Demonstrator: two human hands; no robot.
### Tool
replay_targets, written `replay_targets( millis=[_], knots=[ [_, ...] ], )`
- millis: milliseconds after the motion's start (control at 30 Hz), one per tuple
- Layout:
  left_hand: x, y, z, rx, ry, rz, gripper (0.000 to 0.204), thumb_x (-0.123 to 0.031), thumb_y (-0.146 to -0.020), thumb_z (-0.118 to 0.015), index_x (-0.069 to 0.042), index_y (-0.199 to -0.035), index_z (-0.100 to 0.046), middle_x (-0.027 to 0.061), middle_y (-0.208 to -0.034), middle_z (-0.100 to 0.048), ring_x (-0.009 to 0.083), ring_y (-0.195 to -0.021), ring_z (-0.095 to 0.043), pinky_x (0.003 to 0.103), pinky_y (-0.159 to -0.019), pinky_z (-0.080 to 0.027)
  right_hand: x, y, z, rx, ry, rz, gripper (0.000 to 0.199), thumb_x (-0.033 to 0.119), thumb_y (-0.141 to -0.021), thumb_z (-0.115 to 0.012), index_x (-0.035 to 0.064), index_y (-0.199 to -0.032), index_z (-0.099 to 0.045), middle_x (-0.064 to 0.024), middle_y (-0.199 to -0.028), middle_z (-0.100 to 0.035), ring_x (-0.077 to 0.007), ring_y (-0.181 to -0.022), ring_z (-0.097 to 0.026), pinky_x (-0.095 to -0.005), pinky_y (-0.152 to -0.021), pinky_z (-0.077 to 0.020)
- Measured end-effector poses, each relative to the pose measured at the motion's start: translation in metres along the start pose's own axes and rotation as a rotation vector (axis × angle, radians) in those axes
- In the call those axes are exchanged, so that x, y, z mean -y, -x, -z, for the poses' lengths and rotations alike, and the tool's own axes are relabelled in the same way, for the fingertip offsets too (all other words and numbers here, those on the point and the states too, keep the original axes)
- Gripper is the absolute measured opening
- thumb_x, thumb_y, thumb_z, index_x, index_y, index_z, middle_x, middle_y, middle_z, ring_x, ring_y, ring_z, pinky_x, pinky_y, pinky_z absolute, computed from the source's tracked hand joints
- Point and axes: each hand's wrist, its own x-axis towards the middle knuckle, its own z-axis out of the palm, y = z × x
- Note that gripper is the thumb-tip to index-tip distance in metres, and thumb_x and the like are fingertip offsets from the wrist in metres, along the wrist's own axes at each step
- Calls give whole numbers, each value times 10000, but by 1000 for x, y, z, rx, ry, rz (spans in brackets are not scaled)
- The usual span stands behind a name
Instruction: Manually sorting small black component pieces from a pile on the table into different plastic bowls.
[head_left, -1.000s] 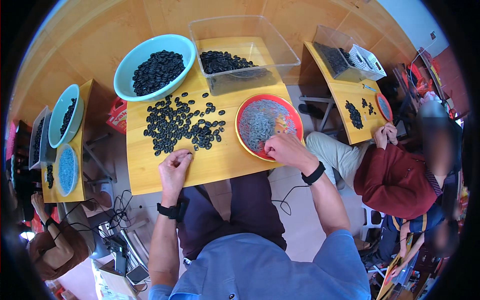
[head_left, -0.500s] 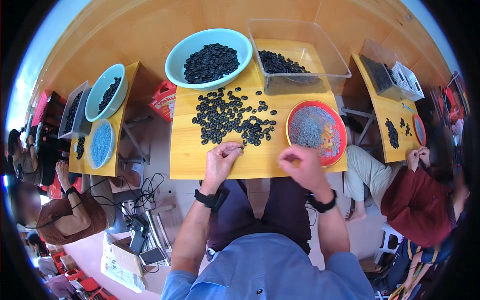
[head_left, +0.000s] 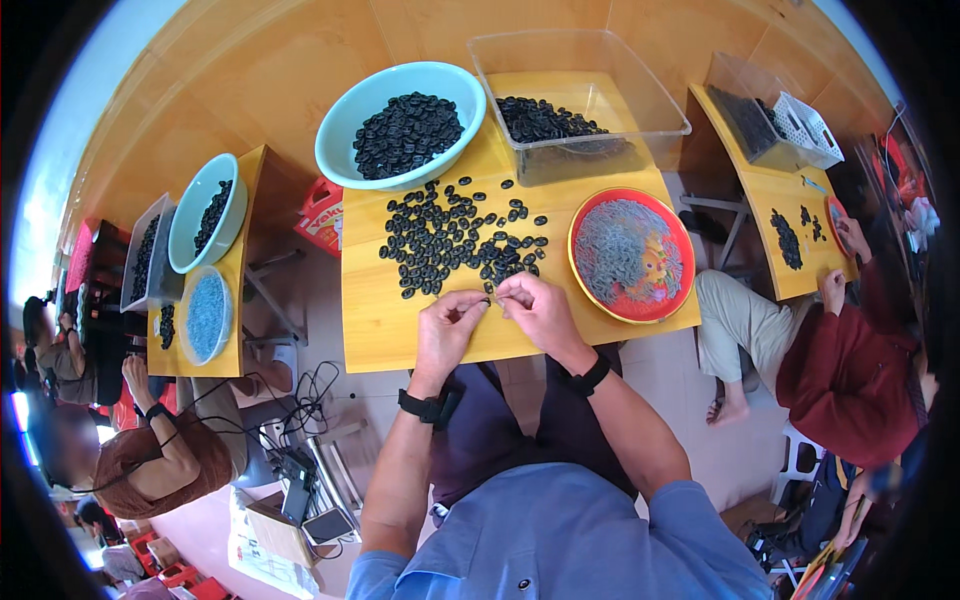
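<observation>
My left hand (head_left: 446,330) pinches a small black oval piece (head_left: 486,302) between thumb and forefinger, low over the table's near half. Close beside it, my right hand (head_left: 543,316) has its fingertips pressed together; whatever they hold is too small to make out. Just beyond both hands, many loose black oval pieces (head_left: 425,240) lie scattered on the yellow table (head_left: 385,335). To the right sits a round red plate (head_left: 622,305) with a printed yellow figure, partly covered by small thin grey pieces (head_left: 615,245).
A light-blue basin (head_left: 335,150) and a clear plastic bin (head_left: 660,128), both holding black pieces, stand at the table's far side. Co-workers sit at side tables left (head_left: 165,450) and right (head_left: 850,370). Tangled black cables (head_left: 300,400) lie at lower left.
My right hand has moved left from beside the red plate to meet my left hand. The left hand keeps its pinch on the black piece. The view has shifted slightly.
</observation>
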Motion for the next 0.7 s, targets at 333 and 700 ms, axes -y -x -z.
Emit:
replay_targets(
  millis=[333,700],
  knots=[
    [-7,0,-2,13,-94,1,145,-60,-894,-739,13,-1019,-742,44,-849,-736,62,-731,-635,225,-676,-521,-5,0,1,33,52,14,72,-21,-921,-651,-19,-992,-642,-30,-851,-688,-57,-736,-636,-226,-662,-527],
    [-7,1,-3,6,-105,-11,140,-59,-890,-742,21,-1006,-747,52,-827,-740,66,-718,-638,231,-664,-518,-5,-2,2,23,84,38,67,5,-868,-679,-4,-927,-650,-116,-788,-727,-171,-702,-720,-294,-637,-548]
  ],
)
